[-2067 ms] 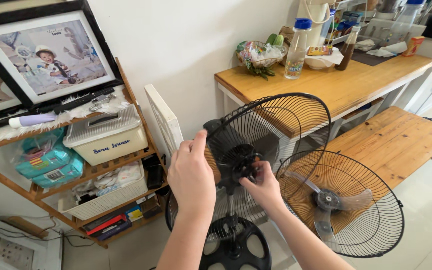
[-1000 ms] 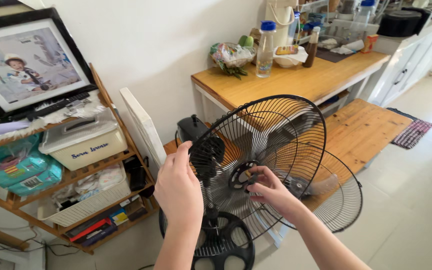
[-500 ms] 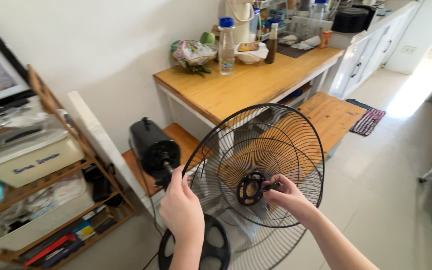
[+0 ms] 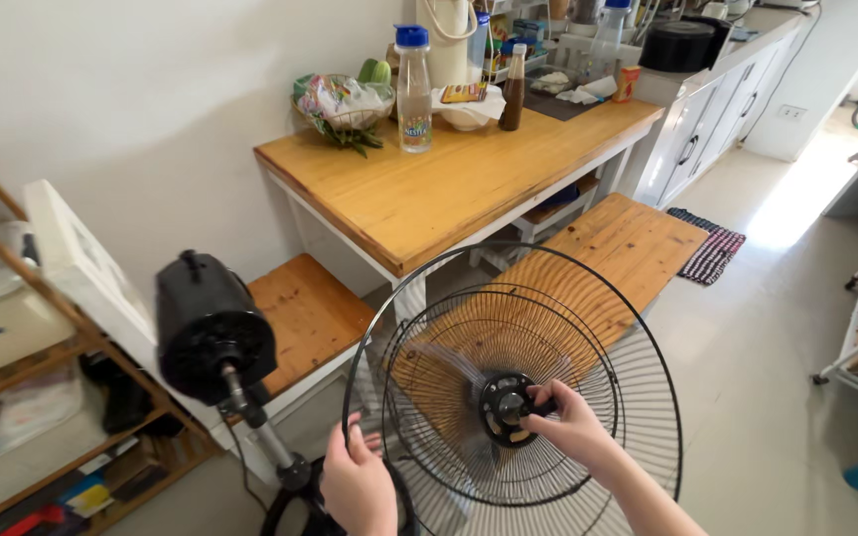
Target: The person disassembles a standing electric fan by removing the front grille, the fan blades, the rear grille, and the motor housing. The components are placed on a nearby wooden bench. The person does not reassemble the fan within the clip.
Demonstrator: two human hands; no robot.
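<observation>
I hold a black wire fan guard [image 4: 588, 328] up in front of me, off the fan. My left hand [image 4: 357, 486] grips its rim at the lower left. My right hand [image 4: 573, 427] pinches the black hub ring [image 4: 504, 407] at the guard's centre. The bare fan motor head [image 4: 209, 333] stands on its pole at the left, apart from the guard. Behind the wires a second guard with a clear blade [image 4: 446, 369] shows faintly.
A wooden table [image 4: 449, 189] at the back carries a bottle [image 4: 411, 89], a basket and jars. Two low wooden benches [image 4: 618, 248] stand under and beside it. A wooden shelf rack [image 4: 12, 328] is at the left. White cabinets [image 4: 707, 129] line the right.
The guard has come off the motor head and moved right and down with both hands. My view has swung right, so the shelf and framed photo have slid out of view.
</observation>
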